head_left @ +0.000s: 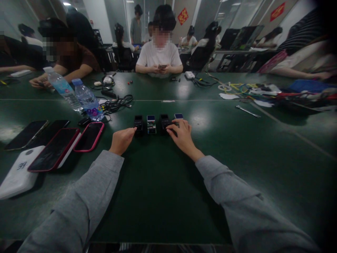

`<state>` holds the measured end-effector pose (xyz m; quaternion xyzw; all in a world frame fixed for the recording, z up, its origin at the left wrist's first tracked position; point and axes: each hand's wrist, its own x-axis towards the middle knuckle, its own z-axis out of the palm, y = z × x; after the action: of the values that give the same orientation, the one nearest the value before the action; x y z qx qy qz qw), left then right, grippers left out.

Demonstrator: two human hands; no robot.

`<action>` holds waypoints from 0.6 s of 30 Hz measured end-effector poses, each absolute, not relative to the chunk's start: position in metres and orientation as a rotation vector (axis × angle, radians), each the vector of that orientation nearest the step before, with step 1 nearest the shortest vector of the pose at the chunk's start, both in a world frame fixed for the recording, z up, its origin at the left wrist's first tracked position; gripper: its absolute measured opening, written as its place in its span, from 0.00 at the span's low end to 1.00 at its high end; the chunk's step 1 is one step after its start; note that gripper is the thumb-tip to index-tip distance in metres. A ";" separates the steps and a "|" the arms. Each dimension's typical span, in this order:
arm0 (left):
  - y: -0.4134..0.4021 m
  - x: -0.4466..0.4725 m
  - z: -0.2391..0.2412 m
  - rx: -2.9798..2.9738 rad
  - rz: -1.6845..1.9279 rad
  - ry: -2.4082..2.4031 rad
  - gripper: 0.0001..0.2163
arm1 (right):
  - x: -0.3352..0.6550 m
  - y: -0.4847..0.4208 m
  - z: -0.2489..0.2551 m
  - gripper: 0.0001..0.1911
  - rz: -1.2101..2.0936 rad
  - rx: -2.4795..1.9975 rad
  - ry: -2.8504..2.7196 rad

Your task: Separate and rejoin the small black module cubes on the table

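Note:
A row of small gadgets with screens stands in front of me. At its left end, my left hand (122, 140) is closed, its thumb tip touching the edge of a small black device (138, 123); the other fingers are mostly hidden. Beside that device is a bare green circuit board (151, 127) with a small screen. A second black device (164, 121) comes third, and the thumb and index fingertip of my right hand (181, 133) are pinched at its lower right edge. The remaining fingers arch over another small-screened board (178, 116), partly covering it.
Left on the green table (163, 196) lie a pink-cased phone (91, 137), a red-edged phone (54, 149), other phones and a white power bank (22, 172). Two water bottles (88, 100) and black cables stand behind. Right: a wrench (247, 111) and tangled cables. A person (159, 56) sits opposite.

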<state>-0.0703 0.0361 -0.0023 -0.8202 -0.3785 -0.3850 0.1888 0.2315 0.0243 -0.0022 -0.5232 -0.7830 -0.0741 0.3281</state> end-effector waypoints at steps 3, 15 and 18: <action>0.037 -0.070 -0.003 -2.300 -1.083 -1.067 0.14 | 0.231 0.024 -0.002 0.08 -0.195 -1.371 -2.044; 0.036 -0.070 -0.003 -2.301 -1.092 -1.073 0.14 | 0.245 0.039 -0.015 0.20 0.029 -1.412 -1.672; 0.037 -0.071 -0.004 -2.296 -1.070 -1.084 0.14 | 0.245 0.039 -0.019 0.24 0.094 -1.467 -1.677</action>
<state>-0.0708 0.0365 -0.0043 -0.8178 -0.3861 -0.3812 0.1917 0.2454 0.0394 -0.0194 -0.5907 -0.6753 0.0378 0.4401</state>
